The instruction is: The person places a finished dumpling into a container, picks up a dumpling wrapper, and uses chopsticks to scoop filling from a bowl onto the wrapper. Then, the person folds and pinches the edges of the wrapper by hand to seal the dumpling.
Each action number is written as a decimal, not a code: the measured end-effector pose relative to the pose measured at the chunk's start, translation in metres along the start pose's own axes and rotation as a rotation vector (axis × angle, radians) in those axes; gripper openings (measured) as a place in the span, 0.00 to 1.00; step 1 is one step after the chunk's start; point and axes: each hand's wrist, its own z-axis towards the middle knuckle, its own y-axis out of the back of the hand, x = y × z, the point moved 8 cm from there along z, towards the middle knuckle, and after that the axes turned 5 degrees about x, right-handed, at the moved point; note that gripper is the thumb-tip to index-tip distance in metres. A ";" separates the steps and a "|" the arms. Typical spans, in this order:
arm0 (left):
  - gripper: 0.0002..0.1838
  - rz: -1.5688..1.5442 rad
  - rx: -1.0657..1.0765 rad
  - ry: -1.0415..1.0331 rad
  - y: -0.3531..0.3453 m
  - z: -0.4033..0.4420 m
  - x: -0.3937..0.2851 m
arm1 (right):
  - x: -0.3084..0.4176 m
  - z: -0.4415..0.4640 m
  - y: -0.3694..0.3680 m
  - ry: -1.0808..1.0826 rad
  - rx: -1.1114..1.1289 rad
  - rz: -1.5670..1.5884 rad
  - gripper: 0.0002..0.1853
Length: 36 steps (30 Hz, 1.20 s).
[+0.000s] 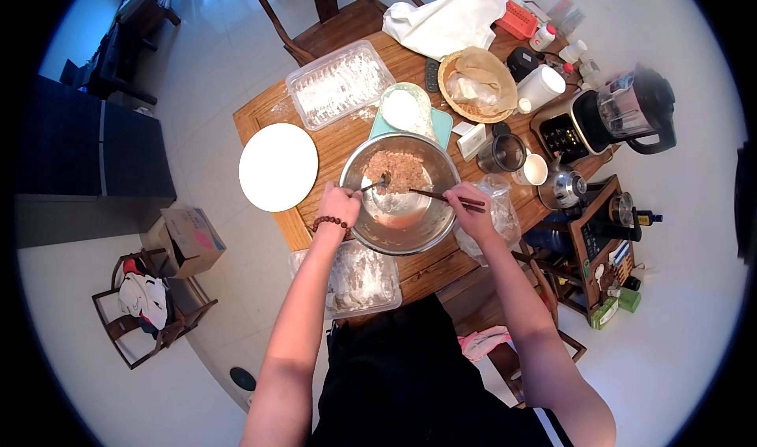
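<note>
A large metal mixing bowl [432,230] stands on the wooden table in front of me. Pinkish minced filling [392,165] lies against its far side, with bare metal showing nearer to me. My left hand [341,205], with a beaded bracelet at the wrist, is closed at the bowl's left rim around a spoon [382,180], whose head is by the filling. From the right rim, my right hand [471,208] grips dark chopsticks [441,197]; their tips reach into the bowl near the filling's lower edge.
Flour-dusted plastic trays [339,84] lie beyond the bowl and near my body. A round white plate [278,167] is at left. Beyond the bowl sits a bag of white powder [406,109]. A basket [477,84], cups, a kettle [562,188] and a blender [631,108] crowd the right.
</note>
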 end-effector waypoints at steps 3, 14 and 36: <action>0.16 0.040 -0.037 0.008 0.001 -0.003 0.000 | 0.004 0.001 -0.001 0.014 0.012 -0.010 0.05; 0.16 0.010 -0.168 -0.147 0.009 -0.029 -0.006 | 0.013 -0.001 -0.005 0.041 0.023 -0.034 0.05; 0.04 -0.655 -0.091 -0.401 -0.069 -0.175 -0.083 | 0.037 -0.126 0.072 -0.394 -0.819 0.732 0.15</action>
